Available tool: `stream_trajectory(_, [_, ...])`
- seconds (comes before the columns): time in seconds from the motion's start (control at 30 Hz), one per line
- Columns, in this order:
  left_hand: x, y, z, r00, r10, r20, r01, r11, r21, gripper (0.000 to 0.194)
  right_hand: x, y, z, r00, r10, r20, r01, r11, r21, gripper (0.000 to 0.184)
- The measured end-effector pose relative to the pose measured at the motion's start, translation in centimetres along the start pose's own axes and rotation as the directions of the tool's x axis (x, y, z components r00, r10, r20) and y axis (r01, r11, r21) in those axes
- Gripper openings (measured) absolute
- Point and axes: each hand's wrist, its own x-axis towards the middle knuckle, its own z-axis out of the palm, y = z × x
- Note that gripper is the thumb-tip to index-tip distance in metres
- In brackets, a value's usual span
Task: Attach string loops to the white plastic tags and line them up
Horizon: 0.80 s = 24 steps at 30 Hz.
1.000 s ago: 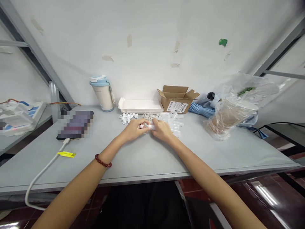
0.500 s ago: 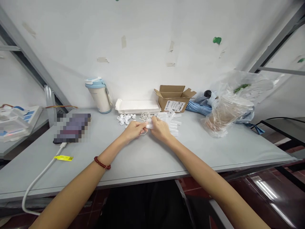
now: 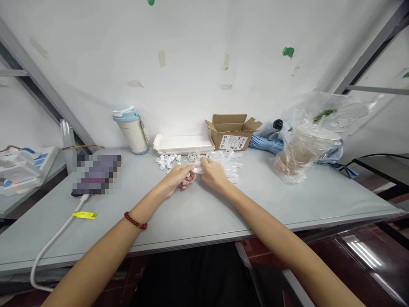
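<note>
My right hand (image 3: 212,174) is closed around a small clear plastic tube, whose white end (image 3: 198,170) points toward my left hand. My left hand (image 3: 177,178) has its thumb stretched to that white end, with the other fingers curled below. A thin white cord (image 3: 192,179) loops by the left fingertips. Behind the hands is a tangled bundle of white cord (image 3: 193,157). Several small white caps (image 3: 168,160) lie left of it. More clear plastic tubes (image 3: 232,170) lie just right of my right hand, which partly hides them.
Along the wall stand a tumbler (image 3: 131,132), a flat white tray (image 3: 185,144) and an open cardboard box (image 3: 231,134). A blue folded umbrella (image 3: 268,144) and a bagged drink cup (image 3: 306,147) are at the right. A phone (image 3: 97,175) with a white cable (image 3: 59,232) lies left.
My left hand has drawn slightly left and its fingers have opened a little below the tube's white end. My right hand keeps its hold, shifted slightly left in view.
</note>
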Motion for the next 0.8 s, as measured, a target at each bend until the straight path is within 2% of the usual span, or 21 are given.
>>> stream_trajectory(0.1, [-0.27,0.34,-0.03,0.999,0.049,0.016,-0.049,0.999,0.001,0.036,-0.02,0.07,-0.16,1.0,0.008,0.003,-0.008,1.0,-0.001,0.026])
stream_trajectory(0.2, [-0.37,0.39,0.3,0.997,0.072,-0.011,-0.072,0.997,-0.003,0.034,-0.08,0.1,-0.33,1.0,0.006,0.009,-0.006,1.0,-0.008,0.025])
stream_trajectory(0.47, [-0.03,-0.07,0.48,0.998,-0.029,-0.063,0.029,1.0,0.0,0.039,-0.07,0.06,-0.12,1.0,-0.003,0.012,0.003,1.0,-0.014,0.032])
stream_trajectory(0.57, [-0.19,0.15,0.31,0.996,0.023,-0.089,-0.02,0.999,0.03,0.035,-0.02,0.14,-0.21,1.0,0.012,0.014,-0.012,1.0,-0.018,0.027])
stream_trajectory(0.7, [-0.24,0.19,0.41,0.994,0.082,-0.067,-0.078,0.995,0.056,0.032,-0.06,0.05,-0.37,0.999,0.015,0.03,-0.014,1.0,-0.026,0.026])
stream_trajectory(0.8, [-0.08,0.06,0.43,0.999,0.015,-0.051,-0.015,1.0,0.003,0.033,-0.09,-0.13,-0.43,1.0,0.004,0.031,-0.003,0.999,-0.038,0.029])
